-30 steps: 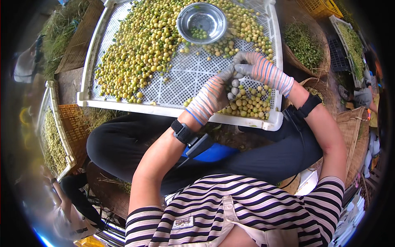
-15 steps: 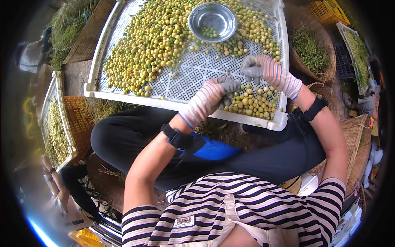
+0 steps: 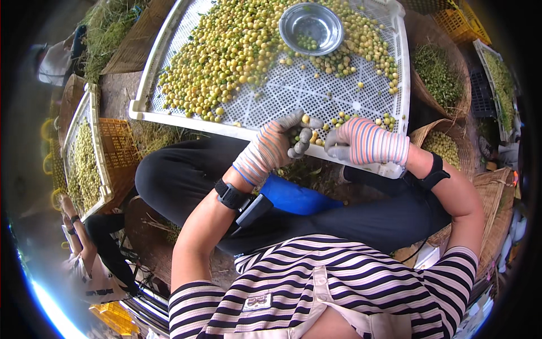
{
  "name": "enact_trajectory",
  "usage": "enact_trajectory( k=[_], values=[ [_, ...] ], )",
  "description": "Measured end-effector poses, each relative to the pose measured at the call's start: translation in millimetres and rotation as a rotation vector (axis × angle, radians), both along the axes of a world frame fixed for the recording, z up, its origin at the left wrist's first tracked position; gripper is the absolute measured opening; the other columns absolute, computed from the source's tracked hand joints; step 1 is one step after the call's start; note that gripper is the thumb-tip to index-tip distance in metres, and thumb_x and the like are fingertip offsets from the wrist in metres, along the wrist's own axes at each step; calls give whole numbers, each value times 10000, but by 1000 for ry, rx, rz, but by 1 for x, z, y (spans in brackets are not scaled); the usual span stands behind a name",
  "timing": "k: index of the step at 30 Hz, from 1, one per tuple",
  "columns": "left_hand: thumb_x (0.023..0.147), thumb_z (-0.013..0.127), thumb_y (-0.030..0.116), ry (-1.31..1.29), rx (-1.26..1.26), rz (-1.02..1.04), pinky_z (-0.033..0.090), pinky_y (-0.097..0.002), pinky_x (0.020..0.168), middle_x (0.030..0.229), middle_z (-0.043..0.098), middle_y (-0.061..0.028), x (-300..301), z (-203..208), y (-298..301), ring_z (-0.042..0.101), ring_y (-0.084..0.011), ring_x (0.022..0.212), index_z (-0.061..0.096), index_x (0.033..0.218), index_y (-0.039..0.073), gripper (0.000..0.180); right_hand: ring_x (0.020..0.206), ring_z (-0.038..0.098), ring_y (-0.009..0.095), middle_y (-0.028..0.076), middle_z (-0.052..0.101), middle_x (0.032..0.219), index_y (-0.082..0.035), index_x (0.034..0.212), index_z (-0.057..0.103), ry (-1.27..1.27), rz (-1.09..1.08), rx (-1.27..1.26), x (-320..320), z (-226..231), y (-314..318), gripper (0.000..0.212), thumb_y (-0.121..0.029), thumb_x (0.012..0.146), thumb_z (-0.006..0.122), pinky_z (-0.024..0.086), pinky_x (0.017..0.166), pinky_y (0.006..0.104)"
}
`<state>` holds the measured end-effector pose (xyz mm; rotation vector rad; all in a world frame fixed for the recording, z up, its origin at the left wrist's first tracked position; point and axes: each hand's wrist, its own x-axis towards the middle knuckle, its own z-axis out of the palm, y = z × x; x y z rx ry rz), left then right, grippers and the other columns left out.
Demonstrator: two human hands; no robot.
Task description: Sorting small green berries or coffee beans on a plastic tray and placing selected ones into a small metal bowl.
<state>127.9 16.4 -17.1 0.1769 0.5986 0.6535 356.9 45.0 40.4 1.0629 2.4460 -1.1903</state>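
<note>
A white mesh tray (image 3: 271, 103) with a raised rim holds many small round yellow-green fruits (image 3: 220, 68), heaped over its far and left parts. My left hand (image 3: 276, 141), in a striped glove with grey fingertips, is curled at the tray's near rim. A yellowish fruit (image 3: 305, 118) shows between its fingers, and others seem to sit in the palm. My right hand (image 3: 367, 141), gloved alike, is over the near right corner with fingers bent inward; what they hold is hidden. Several loose fruits (image 3: 387, 121) lie beside it. A metal bowl (image 3: 311, 28) with a few green fruits rests among the heap.
Woven baskets (image 3: 446, 150) with fruit or greenery stand at the right. Left of me, another fruit-filled tray (image 3: 103, 164) rests on an orange crate (image 3: 118, 147). Another person's arm (image 3: 84, 243) shows at the lower left. My bent legs (image 3: 186, 175) lie under the near rim.
Both hands have come nearer to me. The left is now curled at the near rim with fruit in it; the right now covers much of the near-right fruit cluster. The view has shifted slightly.
</note>
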Motion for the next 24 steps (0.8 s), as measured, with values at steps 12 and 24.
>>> enact_trajectory(
  k=[12, 24],
  values=[
    [913, 611, 503, 393, 280, -192, 330, -204, 458, 629, 526, 13, 47, 33, 5, 454, -81, 498, 643, 930, 39, 465, 805, 676, 283, 138, 703, 912, -88, 992, 717, 296, -379, 264, 55, 41, -2, 281, -285, 796, 679, 528, 743, 369],
    [970, 583, 308, 226, 154, -317, 336, -187, 407, 692, 520, 46, 62, 5, 14, 468, -64, 517, 628, 1102, 36, 306, 735, 617, 116, 62, 676, 953, -76, 1216, 648, -425, -2094, 788, 298, 155, -445, 358, -251, 904, 641, 492, 693, 239]
  ],
)
